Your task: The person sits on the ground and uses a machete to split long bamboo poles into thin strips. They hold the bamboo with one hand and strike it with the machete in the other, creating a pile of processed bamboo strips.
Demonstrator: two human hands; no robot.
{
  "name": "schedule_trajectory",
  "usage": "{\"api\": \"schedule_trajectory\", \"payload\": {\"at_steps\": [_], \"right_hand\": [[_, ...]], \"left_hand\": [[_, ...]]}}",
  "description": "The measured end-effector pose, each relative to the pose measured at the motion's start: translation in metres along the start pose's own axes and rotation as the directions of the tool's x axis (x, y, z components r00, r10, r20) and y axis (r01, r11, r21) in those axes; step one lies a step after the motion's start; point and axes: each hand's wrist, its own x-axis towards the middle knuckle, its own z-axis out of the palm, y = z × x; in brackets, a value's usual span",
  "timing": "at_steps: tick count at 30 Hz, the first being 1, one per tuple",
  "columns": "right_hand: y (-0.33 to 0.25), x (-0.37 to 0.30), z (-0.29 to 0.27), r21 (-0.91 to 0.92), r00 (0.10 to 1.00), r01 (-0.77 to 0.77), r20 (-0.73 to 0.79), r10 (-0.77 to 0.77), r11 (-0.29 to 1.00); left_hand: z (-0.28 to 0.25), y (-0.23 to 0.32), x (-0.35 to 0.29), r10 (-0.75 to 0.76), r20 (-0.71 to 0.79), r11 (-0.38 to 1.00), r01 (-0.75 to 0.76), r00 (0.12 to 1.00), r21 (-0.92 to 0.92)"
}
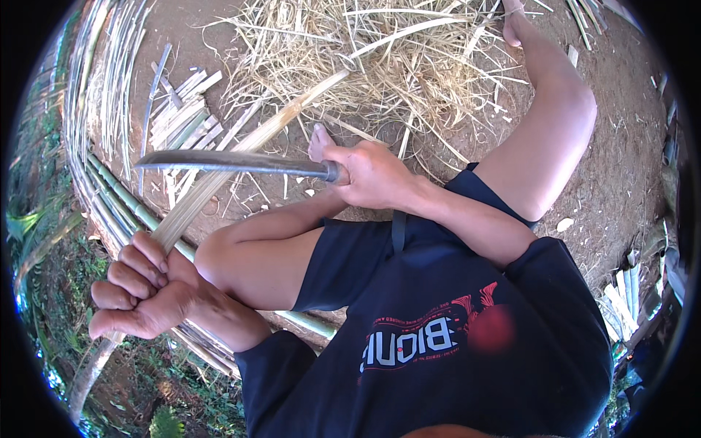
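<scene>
One bare left hand (142, 290) is closed around a long, flat, pale-tan bamboo strip (191, 205), its fingers curled over at the lower left. The strip slants from beyond that hand up to the straw-coloured heap of thin bamboo shavings (380, 69), its far end overlapping the heap in view. The bare right hand (371, 175) is wrapped tightly about the handle of a long, dark-grey, curved metal knife (237, 162) — the blade points left and crosses above the strip, though whether it touches cannot be told. The person sits in a black printed T-shirt (328, 379) and dark-blue shorts (339, 255), knees bent apart, over brown bare-earth ground (569, 233). Left of the heap lies a loose stack of short, pale split-bamboo pieces (188, 109); farther left — curving along the edge — run long, slender green-and-tan bamboo lengths (120, 196).
</scene>
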Motion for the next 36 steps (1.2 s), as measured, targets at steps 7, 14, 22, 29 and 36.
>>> {"api": "schedule_trajectory", "payload": {"at_steps": [7,14,22,29,36], "right_hand": [[0.022,0.000,-0.002,0.097,0.905,-0.425,0.072,0.420,0.900],[-0.043,0.011,0.002,0.070,0.999,-0.037,-0.005,0.038,0.997],[-0.051,-0.012,0.003,0.130,0.997,-0.079,0.004,0.079,0.988],[-0.011,-0.019,-0.008,0.116,0.850,-0.527,0.086,0.520,0.842],[-0.042,-0.032,0.000,0.140,0.985,-0.171,0.044,0.166,0.975]], "left_hand": [[0.003,-0.005,-0.002,0.018,-0.017,0.997,-0.017,1.000,0.075],[0.016,-0.009,-0.005,0.048,-0.072,0.995,-0.042,0.996,0.093],[0.023,-0.005,-0.021,0.089,-0.086,0.993,-0.081,0.992,0.085],[0.024,-0.002,-0.030,0.109,-0.079,0.988,-0.099,0.991,0.119],[0.040,-0.004,-0.029,0.125,-0.187,0.968,-0.079,0.974,0.238]]}}
